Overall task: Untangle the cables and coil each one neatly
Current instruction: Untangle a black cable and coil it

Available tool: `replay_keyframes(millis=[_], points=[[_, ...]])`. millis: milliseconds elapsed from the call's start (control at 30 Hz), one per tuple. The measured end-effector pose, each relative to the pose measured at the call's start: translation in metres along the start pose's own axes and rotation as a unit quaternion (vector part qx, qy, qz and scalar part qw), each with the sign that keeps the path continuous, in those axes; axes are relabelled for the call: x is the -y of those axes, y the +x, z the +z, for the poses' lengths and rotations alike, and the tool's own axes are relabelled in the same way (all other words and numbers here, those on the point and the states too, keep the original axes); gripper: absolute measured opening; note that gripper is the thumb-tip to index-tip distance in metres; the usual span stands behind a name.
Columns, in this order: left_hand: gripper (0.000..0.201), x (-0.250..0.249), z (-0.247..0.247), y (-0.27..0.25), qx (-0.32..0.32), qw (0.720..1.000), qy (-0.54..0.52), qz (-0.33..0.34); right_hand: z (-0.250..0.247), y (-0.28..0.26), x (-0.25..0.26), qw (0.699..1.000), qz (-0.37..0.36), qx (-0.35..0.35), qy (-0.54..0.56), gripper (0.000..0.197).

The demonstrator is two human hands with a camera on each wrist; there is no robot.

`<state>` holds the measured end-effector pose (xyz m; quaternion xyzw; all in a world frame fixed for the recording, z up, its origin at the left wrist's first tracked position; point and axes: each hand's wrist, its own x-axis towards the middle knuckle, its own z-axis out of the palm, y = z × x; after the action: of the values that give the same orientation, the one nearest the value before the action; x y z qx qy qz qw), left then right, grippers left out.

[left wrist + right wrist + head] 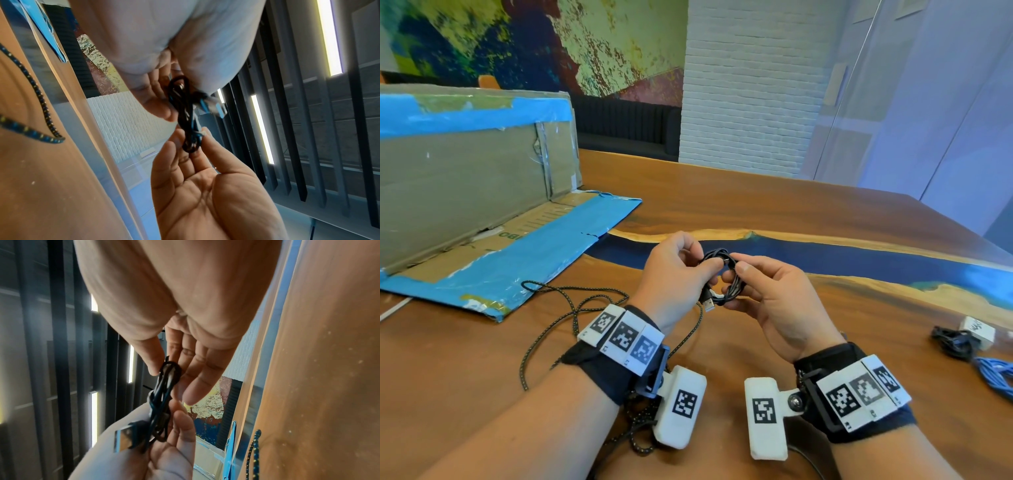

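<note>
**Black cable coil held in both hands above the surface**

The black cable [722, 279] is wound into a small coil and held in the air above the wooden surface [774, 212], between the two hands. The left hand [671, 274] pinches the coil's near-left side with thumb and fingertips; its grip is pressed together on the cable. The right hand [774, 298] pinches the coil's right side between thumb and fingers, the remaining fingers loosely extended. A metal plug [709, 304] hangs from the lower edge of the coil.

A braided cable [571, 308] lies loose on the surface under the left wrist, in open loops. At the right edge of the surface rest a bundled dark cable [952, 341], a blue cable [996, 375] and a white block [979, 330]. A cardboard box [465, 178] with blue tape stands at the left.
</note>
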<state>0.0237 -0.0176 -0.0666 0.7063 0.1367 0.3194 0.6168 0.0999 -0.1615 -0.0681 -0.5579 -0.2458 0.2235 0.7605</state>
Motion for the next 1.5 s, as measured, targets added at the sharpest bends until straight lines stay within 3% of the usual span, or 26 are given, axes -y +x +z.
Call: replay_keyframes(millis=[267, 400, 633, 900, 1233, 1500], points=[[0.019, -0.001, -0.007, 0.005, 0.003, 1.000, 0.001, -0.005, 0.002, -0.003, -0.004, 1.000, -0.011, 0.014, -0.025, 0.037], [0.016, 0.000, -0.005, 0.005, 0.028, 0.999, 0.008, -0.018, 0.002, -0.002, -0.004, 1.000, -0.025, 0.014, -0.012, 0.034], [0.016, 0.004, -0.001, 0.003, 0.005, 0.999, -0.034, -0.032, 0.003, -0.001, -0.004, 1.000, -0.008, 0.012, 0.018, 0.030], [0.017, 0.004, 0.001, 0.002, 0.025, 0.998, -0.055, -0.035, 0.004, 0.001, -0.005, 1.000, -0.018, 0.002, 0.023, 0.027], [0.017, 0.004, 0.002, -0.002, 0.078, 0.993, -0.054, -0.064, -0.003, 0.007, -0.006, 0.998, -0.025, -0.037, 0.036, 0.029], [0.018, 0.005, 0.002, 0.002, 0.027, 0.990, -0.121, -0.063, -0.005, 0.004, -0.006, 0.996, -0.030, -0.039, -0.074, 0.023]])
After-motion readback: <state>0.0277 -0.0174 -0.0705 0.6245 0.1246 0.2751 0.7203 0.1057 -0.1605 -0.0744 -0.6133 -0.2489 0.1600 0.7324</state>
